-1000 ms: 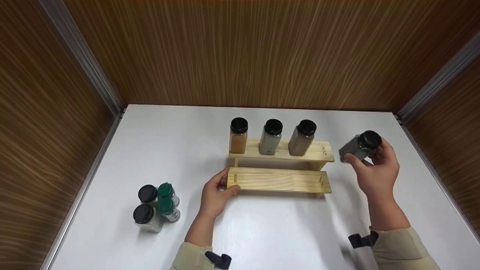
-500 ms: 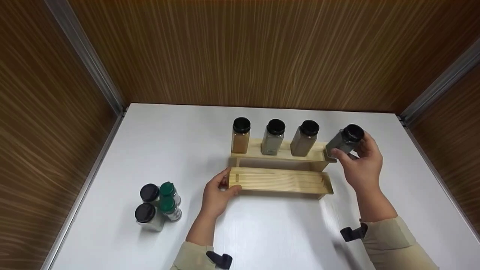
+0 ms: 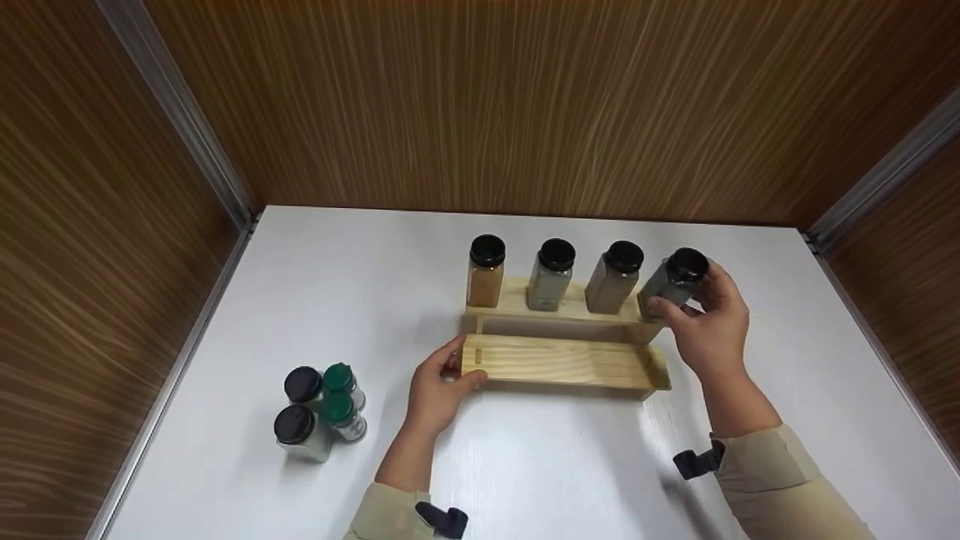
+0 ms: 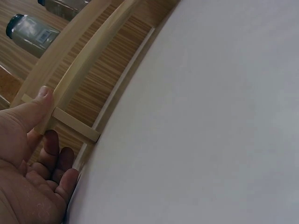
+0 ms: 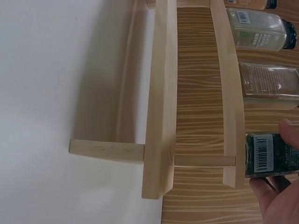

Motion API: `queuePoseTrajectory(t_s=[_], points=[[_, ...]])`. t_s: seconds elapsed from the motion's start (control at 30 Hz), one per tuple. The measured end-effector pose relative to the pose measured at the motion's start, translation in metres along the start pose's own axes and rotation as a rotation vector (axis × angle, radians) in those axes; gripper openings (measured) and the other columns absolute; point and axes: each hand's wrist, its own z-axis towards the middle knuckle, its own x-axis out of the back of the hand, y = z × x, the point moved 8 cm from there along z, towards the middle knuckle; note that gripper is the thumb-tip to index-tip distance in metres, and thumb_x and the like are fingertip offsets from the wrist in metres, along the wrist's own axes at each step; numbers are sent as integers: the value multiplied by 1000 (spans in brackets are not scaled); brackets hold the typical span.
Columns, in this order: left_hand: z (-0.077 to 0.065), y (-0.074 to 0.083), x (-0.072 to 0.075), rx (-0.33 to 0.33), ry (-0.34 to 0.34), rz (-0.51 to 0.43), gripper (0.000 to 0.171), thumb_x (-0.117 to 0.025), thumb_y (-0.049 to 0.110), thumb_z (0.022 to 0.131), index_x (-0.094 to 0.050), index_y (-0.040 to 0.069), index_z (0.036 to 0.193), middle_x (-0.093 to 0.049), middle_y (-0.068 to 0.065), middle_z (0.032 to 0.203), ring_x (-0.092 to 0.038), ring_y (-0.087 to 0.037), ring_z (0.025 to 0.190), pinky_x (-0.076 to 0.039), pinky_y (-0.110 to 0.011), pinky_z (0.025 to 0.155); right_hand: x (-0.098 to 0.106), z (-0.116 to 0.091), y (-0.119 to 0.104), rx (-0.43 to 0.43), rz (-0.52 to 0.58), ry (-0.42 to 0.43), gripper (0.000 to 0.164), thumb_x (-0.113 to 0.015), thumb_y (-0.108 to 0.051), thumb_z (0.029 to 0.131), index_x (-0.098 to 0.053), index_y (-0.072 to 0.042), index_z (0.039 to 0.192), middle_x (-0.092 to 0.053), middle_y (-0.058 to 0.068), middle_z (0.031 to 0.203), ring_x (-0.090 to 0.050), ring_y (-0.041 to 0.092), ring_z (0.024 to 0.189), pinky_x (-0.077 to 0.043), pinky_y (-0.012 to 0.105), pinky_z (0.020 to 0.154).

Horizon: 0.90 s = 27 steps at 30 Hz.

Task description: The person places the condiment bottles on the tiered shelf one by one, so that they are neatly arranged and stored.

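A two-step wooden spice rack (image 3: 562,361) stands on the white table. My left hand (image 3: 435,397) pinches the left end of its lower step, thumb on top, as the left wrist view shows. With my right hand (image 3: 712,330) I grip a dark green spice jar (image 3: 664,289) with a black cap at the right end of the upper step. In the right wrist view that jar's barcoded base (image 5: 262,153) meets or nearly meets the step. Left of it on the upper step stand an orange-brown jar (image 3: 486,285), a pale grey-green jar (image 3: 548,289) and a brown jar (image 3: 610,289).
At the table's left stand two black-capped jars (image 3: 304,442) and two smaller green-capped jars (image 3: 349,424), close together. Wood-grain panels (image 3: 525,112) enclose the table (image 3: 360,255) at the back and both sides.
My right hand has brought the dark green jar leftward from beside the rack to the upper step's right end, tilting it more upright. The left hand keeps its hold on the lower step.
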Motion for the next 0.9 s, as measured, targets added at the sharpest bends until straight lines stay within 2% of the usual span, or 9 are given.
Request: queuePoseTrajectory(t_s=[0.1, 0.33, 0.5, 0.57, 0.77, 0.9], points=[[-1, 0, 0, -2, 3, 1, 70, -90, 10, 86, -59, 0, 148, -68, -8, 95, -59, -20, 92, -50, -29, 80, -1, 0, 0, -4, -3, -2, 71, -85, 13, 81, -59, -2, 145, -66, -14, 116, -64, 5, 110, -54, 15, 86], [-1, 1, 1, -12, 4, 8, 71, -90, 11, 85, -59, 0, 148, -68, -8, 95, -59, -21, 91, -50, -30, 81, -3, 0, 2, -28, -20, -5, 72, -86, 9, 83, -57, -3, 147, -67, 1, 123, -63, 4, 109, -53, 15, 87], [-1, 1, 0, -4, -12, -15, 72, -89, 11, 87, -57, 0, 150, -67, -7, 98, -58, -22, 94, -49, -34, 85, -4, 1, 2, -19, -12, -23, 71, -87, 7, 83, -56, -3, 147, -65, -9, 116, -63, 5, 106, -53, 16, 85], [-1, 1, 0, -1, -17, -22, 72, -89, 10, 87, -57, 0, 150, -67, -7, 98, -58, -21, 95, -48, -34, 85, -1, 2, 1, -16, 2, -17, 68, -85, 5, 86, -56, -2, 147, -66, -9, 114, -64, 5, 105, -54, 17, 86], [0, 1, 0, -6, -10, -11, 71, -89, 9, 86, -58, 0, 149, -68, -8, 97, -59, -21, 93, -48, -33, 84, 17, 1, -2, 10, 33, 55, 47, -67, -1, 102, -55, 4, 146, -69, 10, 126, -62, 3, 107, -48, 19, 93], [1, 2, 0, -20, -13, -5, 70, -89, 9, 87, -58, 0, 149, -68, -6, 94, -59, -20, 91, -49, -32, 83, 27, -4, 0, 9, 44, 85, 38, -54, -9, 110, -54, 3, 146, -69, 6, 126, -63, 3, 112, -48, 20, 94]])
